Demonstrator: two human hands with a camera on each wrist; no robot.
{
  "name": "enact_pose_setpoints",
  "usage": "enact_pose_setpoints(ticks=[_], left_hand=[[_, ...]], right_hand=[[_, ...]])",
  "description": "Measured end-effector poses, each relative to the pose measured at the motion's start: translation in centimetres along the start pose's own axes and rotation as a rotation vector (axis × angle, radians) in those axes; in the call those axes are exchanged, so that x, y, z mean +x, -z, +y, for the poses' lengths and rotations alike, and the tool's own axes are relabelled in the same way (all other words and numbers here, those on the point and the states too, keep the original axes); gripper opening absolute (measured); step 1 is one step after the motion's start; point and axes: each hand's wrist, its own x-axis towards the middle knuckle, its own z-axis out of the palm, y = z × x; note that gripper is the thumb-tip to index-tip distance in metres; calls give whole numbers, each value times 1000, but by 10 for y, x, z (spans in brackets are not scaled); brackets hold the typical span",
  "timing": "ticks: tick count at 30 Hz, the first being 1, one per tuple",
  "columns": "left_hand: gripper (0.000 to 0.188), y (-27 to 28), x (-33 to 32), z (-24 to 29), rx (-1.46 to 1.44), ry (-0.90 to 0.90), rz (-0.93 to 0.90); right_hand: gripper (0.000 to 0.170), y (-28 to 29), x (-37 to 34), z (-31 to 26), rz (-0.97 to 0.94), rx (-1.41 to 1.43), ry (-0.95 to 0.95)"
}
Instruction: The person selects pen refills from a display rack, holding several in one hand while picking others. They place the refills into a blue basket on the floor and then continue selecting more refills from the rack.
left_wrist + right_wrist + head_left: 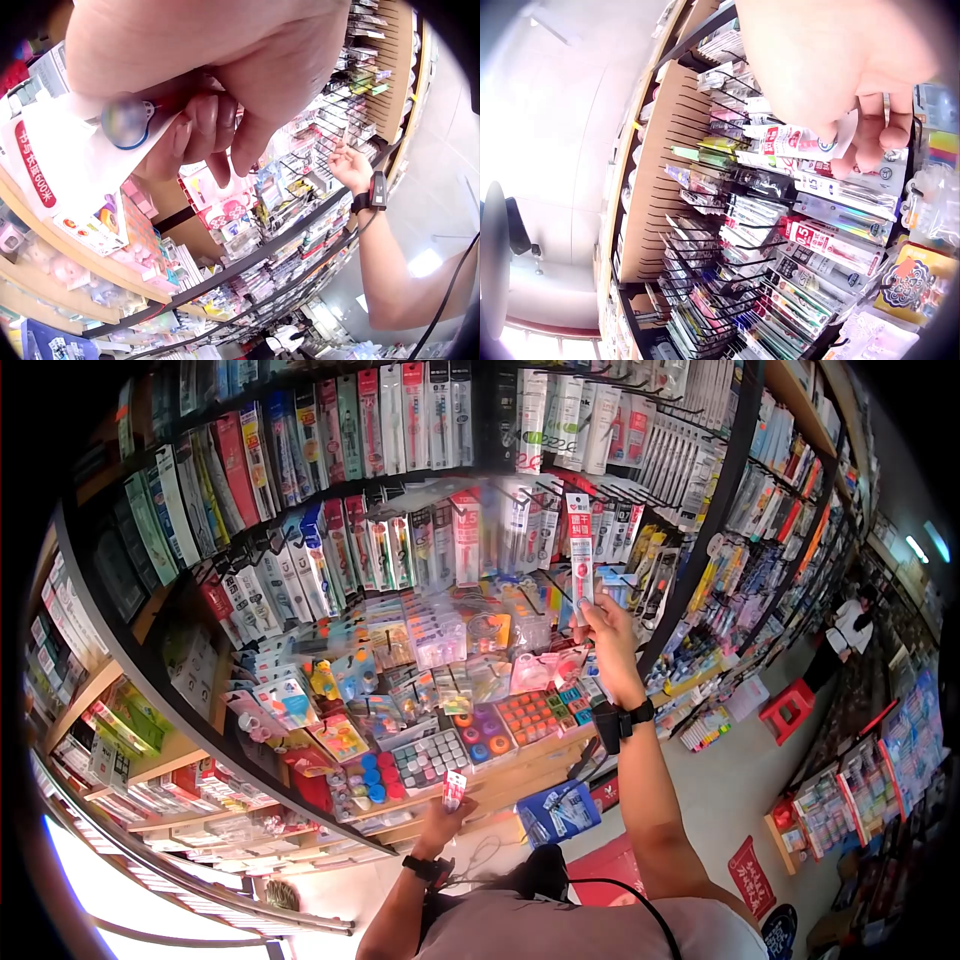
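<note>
My right hand (610,635) pinches the lower end of a long red-and-white pen packet (580,545), held upright before the hanging packets. In the right wrist view the right hand (840,82) has its thumb and fingers on that packet (799,141). Down at the front, by the lower shelf edge, my left hand (443,825) grips a small red-and-white package (454,790). Seen from the left wrist, the left hand (202,90) curls its fingers round this white package (60,161), which has a red label.
Rows of packets (365,430) hang on hooks across the rack. Below them lie trays of small items, with orange ones (525,717) among them. A blue box (558,815) sits below the shelf. To the right are a red stool (788,710) and a person (850,625).
</note>
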Motion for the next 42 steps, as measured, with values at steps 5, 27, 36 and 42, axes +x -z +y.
enact_pose_setpoints(ticks=[5, 27, 36, 42], left_hand=[[16, 2, 1, -2, -14, -11, 3], [17, -7, 2, 9, -7, -40, 35], [16, -8, 2, 8, 38, -60, 28], [20, -5, -1, 8, -18, -99, 80]], right_hand=[[22, 3, -2, 4, 21, 19, -6], [19, -9, 18, 4, -34, 48, -8], [22, -26, 77, 25, -20, 19, -62], [56, -41, 47, 21, 215, -241, 29]])
